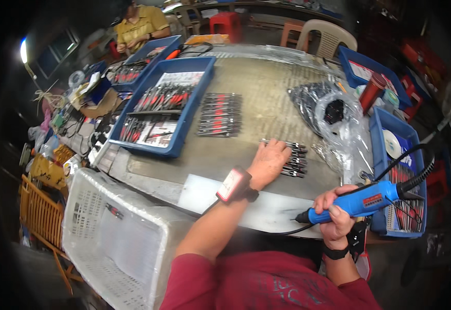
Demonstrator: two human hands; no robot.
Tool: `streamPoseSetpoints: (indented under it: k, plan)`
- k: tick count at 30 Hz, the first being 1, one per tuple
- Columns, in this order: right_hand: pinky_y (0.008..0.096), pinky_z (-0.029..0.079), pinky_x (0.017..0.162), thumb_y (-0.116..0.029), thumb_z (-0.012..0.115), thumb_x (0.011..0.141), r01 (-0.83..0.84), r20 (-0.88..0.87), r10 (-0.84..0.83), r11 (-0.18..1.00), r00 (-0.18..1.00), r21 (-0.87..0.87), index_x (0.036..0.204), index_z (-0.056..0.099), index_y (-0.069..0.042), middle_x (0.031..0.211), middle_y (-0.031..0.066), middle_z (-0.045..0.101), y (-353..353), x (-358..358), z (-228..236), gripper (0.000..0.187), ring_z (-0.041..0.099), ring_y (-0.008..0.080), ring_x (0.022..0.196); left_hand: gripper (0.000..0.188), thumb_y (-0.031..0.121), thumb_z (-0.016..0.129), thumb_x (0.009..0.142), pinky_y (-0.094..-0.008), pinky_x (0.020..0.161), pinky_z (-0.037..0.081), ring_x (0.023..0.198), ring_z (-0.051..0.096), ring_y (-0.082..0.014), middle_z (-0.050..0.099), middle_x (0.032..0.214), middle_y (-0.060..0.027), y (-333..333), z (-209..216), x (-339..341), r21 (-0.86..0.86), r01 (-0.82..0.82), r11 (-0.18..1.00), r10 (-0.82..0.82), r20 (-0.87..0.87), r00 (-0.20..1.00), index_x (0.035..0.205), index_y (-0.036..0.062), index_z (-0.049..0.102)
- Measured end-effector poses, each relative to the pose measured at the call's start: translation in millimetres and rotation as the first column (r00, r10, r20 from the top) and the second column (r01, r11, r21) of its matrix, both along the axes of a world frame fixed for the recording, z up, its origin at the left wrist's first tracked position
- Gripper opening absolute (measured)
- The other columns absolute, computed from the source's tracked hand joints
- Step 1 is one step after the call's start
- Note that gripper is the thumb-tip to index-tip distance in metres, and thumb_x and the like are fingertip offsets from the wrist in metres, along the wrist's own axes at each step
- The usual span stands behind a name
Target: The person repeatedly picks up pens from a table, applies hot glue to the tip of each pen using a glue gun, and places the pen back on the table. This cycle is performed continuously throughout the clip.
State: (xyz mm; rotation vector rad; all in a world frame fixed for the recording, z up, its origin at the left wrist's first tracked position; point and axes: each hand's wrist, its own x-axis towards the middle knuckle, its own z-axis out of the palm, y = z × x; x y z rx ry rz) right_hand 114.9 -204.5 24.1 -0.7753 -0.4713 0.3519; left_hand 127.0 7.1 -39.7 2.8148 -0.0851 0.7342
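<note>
My right hand [335, 217] is wrapped round a blue electric screwdriver [362, 200], its black nose pointing left over a white board [210, 195] at the table's near edge. Further forward, my left hand [270, 161] reaches down onto a group of slim metal-and-black rods [295, 168]. Its fingers curl over the farthest rod, whose end shows left of the fingertips; the grip itself is partly hidden. A small device with a red-and-white label [231, 185] is strapped to my left wrist. Left of that hand lies a neat stack of similar rods with red middles [219, 114].
A blue tray [176, 147] full of rods stands left on the table [267, 77]. Plastic bags [334, 111] and another blue tray [372, 139] are at right. A white crate [166, 227] sits near left. A person in yellow [140, 26] works at far left.
</note>
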Motion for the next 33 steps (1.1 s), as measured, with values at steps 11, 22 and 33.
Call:
streamPoseSetpoints:
  k: [11,22,33]
  plan:
    - [0.0347,0.044,0.057,-0.009,0.065,0.068,0.024,0.003,-0.024,0.999,1.000,-0.039,0.102,0.043,-0.007,0.074,0.0080,0.051,1,3,-3,0.041,0.051,0.0202,0.059,0.021,0.015,0.063,0.076,-0.0427,0.071,0.043,0.087,0.052,-0.0289,0.057,0.090,-0.0072,103,2,-50,-0.080,-0.589,0.804,0.593,0.034,0.805,0.095,0.0088,0.056]
    - [0.0348,0.044,0.057,-0.011,0.067,0.067,0.045,0.014,-0.044,0.995,0.999,-0.088,0.102,0.043,-0.007,0.072,0.0075,0.051,7,1,-1,0.043,0.051,0.0205,0.058,0.030,0.018,0.069,0.072,-0.0440,0.075,0.039,0.094,0.051,-0.0261,0.057,0.095,-0.0033,121,-9,-57,-0.050,-0.601,0.798,0.597,-0.073,0.799,0.099,0.0122,0.057]
    - [0.0347,0.044,0.058,-0.011,0.065,0.068,0.047,-0.002,-0.047,0.996,0.999,-0.080,0.103,0.041,-0.007,0.073,0.0084,0.050,9,-1,-2,0.043,0.051,0.0200,0.061,0.026,0.012,0.069,0.073,-0.0367,0.063,0.046,0.074,0.061,-0.0236,0.062,0.078,-0.0079,96,18,-64,-0.301,-0.574,0.761,0.595,-0.029,0.803,0.096,0.0062,0.059]
